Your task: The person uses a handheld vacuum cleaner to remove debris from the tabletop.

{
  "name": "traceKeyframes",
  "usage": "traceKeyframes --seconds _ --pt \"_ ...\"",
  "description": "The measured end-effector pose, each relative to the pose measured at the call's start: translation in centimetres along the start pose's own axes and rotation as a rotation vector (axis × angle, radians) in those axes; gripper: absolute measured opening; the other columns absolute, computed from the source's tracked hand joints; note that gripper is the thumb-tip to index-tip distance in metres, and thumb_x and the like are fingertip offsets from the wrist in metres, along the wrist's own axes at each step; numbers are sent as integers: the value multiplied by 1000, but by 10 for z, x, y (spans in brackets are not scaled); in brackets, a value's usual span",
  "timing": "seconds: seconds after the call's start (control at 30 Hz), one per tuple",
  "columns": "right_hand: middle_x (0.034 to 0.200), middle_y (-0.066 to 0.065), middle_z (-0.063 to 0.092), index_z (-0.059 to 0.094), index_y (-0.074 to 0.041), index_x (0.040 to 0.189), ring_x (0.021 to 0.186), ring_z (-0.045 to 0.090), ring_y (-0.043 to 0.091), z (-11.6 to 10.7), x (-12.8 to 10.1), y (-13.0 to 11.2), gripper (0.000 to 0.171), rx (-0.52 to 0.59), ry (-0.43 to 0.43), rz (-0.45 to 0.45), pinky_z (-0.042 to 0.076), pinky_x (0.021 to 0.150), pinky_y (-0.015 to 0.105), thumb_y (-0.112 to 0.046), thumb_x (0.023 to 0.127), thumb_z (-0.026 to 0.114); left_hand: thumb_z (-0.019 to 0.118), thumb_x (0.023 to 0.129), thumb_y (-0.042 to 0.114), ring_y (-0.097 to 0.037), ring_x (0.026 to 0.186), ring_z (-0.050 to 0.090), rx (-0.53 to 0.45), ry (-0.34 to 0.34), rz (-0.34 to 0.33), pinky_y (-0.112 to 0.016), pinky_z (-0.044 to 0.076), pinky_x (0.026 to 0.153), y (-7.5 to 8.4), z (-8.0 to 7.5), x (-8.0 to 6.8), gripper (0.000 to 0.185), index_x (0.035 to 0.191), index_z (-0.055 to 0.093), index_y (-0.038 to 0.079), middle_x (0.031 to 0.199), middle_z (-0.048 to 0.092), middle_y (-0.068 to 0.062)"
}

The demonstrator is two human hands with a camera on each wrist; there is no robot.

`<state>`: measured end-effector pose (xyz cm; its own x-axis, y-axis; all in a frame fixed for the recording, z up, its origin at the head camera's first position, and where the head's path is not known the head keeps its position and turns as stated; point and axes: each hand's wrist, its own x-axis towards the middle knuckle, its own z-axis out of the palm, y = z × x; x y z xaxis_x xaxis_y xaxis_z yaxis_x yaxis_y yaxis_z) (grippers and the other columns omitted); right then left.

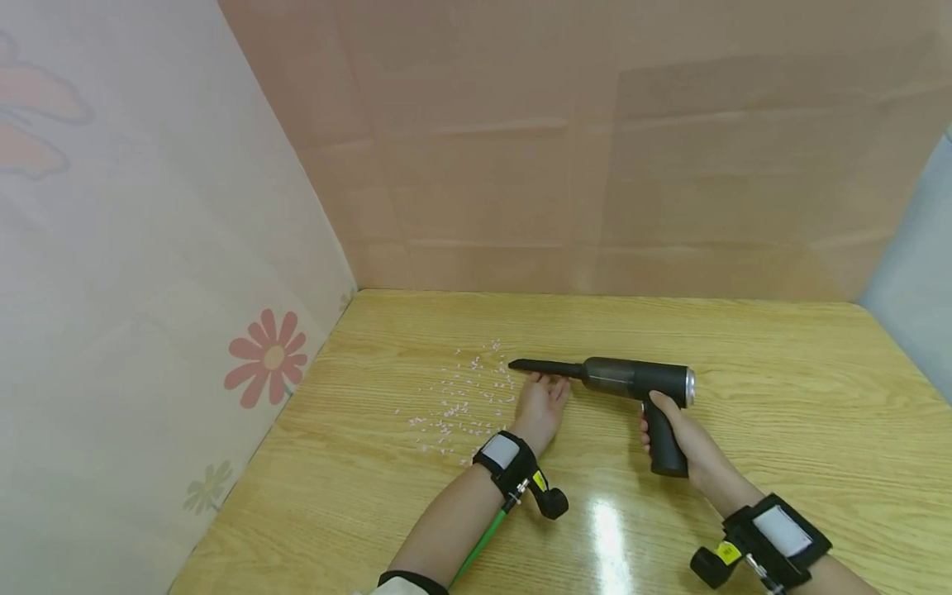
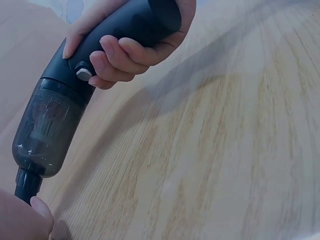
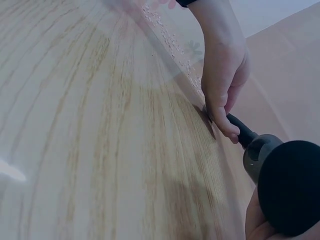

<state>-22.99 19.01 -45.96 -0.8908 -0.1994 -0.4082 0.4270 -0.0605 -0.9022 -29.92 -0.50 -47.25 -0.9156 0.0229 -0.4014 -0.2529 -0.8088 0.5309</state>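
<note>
A black handheld vacuum cleaner (image 1: 617, 376) with a clear dust cup (image 2: 47, 127) lies level above the table, its long narrow nozzle (image 1: 546, 366) pointing left. My right hand (image 1: 680, 430) grips the handle (image 1: 664, 446), fingers wrapped around it. Under the nozzle is my left hand (image 1: 543, 405), its fingertips touching or very near the nozzle's underside; the nozzle's top stays uncovered. In the right wrist view the left hand (image 3: 225, 85) hides part of the nozzle. Small pale pink bits (image 1: 454, 409) are scattered on the table left of the nozzle tip.
The wood-grain table (image 1: 781, 413) meets a brown papered wall (image 1: 521, 165) at the back. A pale wall with flower prints (image 1: 149, 248) borders it on the left, a light blue-grey panel (image 1: 915, 264) on the right. Each wrist wears a black strap with a camera.
</note>
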Motion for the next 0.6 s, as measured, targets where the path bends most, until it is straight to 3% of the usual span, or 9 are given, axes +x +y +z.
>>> traceKeyframes --seconds 0.6 --pt "75 -12 56 53 -18 96 66 55 2 -7 -10 3 38 -8 -27 20 51 61 18 -51 100 35 22 100 -8 -48 142 19 9 38 1 -46 30 120 -4 -1 -16 57 153 0 1 157 2 -29"
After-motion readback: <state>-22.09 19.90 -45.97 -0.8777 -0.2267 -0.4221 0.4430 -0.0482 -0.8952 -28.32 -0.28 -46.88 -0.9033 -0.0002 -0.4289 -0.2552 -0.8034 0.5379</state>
